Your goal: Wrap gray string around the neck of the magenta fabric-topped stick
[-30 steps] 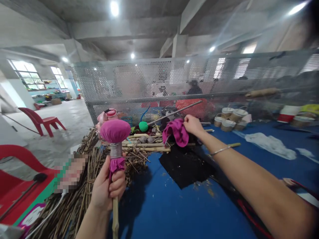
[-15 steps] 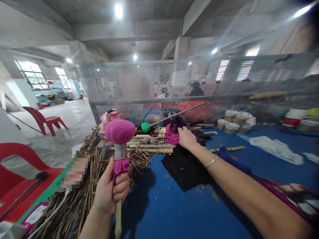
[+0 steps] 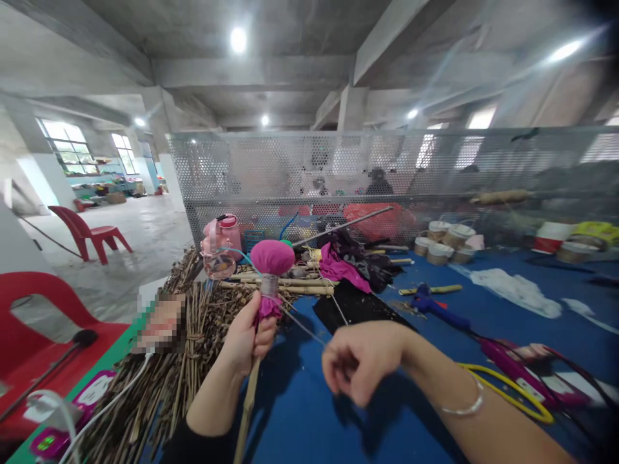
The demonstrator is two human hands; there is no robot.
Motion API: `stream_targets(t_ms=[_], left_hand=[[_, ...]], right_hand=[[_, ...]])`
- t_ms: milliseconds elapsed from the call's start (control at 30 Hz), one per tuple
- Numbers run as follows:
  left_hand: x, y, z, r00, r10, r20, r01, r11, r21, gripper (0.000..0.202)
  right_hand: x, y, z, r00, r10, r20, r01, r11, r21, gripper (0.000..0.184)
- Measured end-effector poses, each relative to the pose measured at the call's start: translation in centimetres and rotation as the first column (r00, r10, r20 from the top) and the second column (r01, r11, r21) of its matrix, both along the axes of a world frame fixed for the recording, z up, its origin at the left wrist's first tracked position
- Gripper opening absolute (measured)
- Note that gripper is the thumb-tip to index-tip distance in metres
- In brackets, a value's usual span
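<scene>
Upright in my left hand [image 3: 251, 338] is a bamboo-handled mallet, its round head [image 3: 272, 258] covered in magenta cloth. Grey cord is wound round its neck, and the cloth's gathered end flares out beneath the winding. From that neck a grey cord [image 3: 302, 327] runs taut to my right hand [image 3: 370, 357], whose curled fingers grip it above the blue table. A second thin strand comes down from the sticks toward the same hand; where it ends is hidden. Beyond lie a black cloth square [image 3: 358, 306] and loose magenta cloth [image 3: 341, 267].
Dried stalks [image 3: 188, 348] are heaped at the left edge. Bamboo sticks [image 3: 309, 290] and a pink bottle [image 3: 217, 248] lie behind. To the right are a blue-handled tool [image 3: 442, 309], a yellow cable [image 3: 512, 386] and white plastic [image 3: 515, 290]. A perforated metal screen [image 3: 290, 161] stands behind.
My right hand has left the magenta and black cloth and come nearer, now pulling the cord. The mallet in my left hand has shifted right and farther away; the view has turned slightly.
</scene>
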State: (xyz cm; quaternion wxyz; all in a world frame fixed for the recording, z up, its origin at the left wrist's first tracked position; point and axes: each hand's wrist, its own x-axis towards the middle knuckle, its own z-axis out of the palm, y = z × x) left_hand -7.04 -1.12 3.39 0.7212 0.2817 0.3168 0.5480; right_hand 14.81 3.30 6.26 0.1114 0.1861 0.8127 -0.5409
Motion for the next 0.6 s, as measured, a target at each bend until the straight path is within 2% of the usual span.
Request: stream_targets(t_ms=[33,67,100,133,167,200,267,333,433,600], left_hand=[[0.7,0.1,-0.1,0.997,0.011,-0.081,-0.01,1.0,0.009,0.042],[1.5,0.2,-0.3,0.986,0.02,-0.165,-0.016,1.0,0.025,0.042],[2.5,0.3,-0.4,0.972,0.016,-0.236,-0.009,1.0,0.03,0.042],[3.5,0.5,-0.4,0.954,0.015,-0.299,-0.004,0.999,0.037,0.043],[4.5,0.7,-0.5,0.931,0.021,-0.365,0.001,0.998,0.06,0.042],[5.5,1.0,-0.5,0.903,0.053,-0.427,-0.007,0.994,0.107,0.041],[6.9,1.7,-0.6,0.85,0.126,-0.512,-0.028,0.98,0.195,0.039],[7.5,2.3,-0.8,0.816,0.181,-0.549,-0.054,0.969,0.24,0.038],[7.1,2.9,-1.5,0.798,0.196,-0.57,-0.092,0.974,0.207,0.038],[5.6,3.1,-3.0,0.834,0.141,-0.534,-0.106,0.99,0.097,0.043]], right_hand=[[0.6,0.7,-0.4,0.977,-0.189,-0.1,0.196,0.979,0.063,0.05],[0.8,1.3,-1.0,0.887,-0.383,-0.257,0.419,0.902,0.104,0.058],[0.7,1.9,-1.7,0.754,-0.517,-0.405,0.586,0.808,0.058,0.064],[0.3,2.2,-2.5,0.629,-0.597,-0.499,0.665,0.745,-0.052,0.066],[-0.4,2.4,-3.3,0.555,-0.638,-0.534,0.657,0.73,-0.19,0.067],[-1.2,2.4,-4.0,0.531,-0.658,-0.534,0.598,0.737,-0.314,0.069],[-2.6,2.1,-5.1,0.535,-0.664,-0.523,0.491,0.748,-0.447,0.069],[-3.1,1.7,-5.7,0.511,-0.685,-0.519,0.527,0.727,-0.44,0.062],[-2.4,1.3,-5.9,0.44,-0.731,-0.521,0.672,0.653,-0.349,0.045],[-1.9,0.9,-5.4,0.326,-0.752,-0.572,0.759,0.569,-0.315,0.034]])
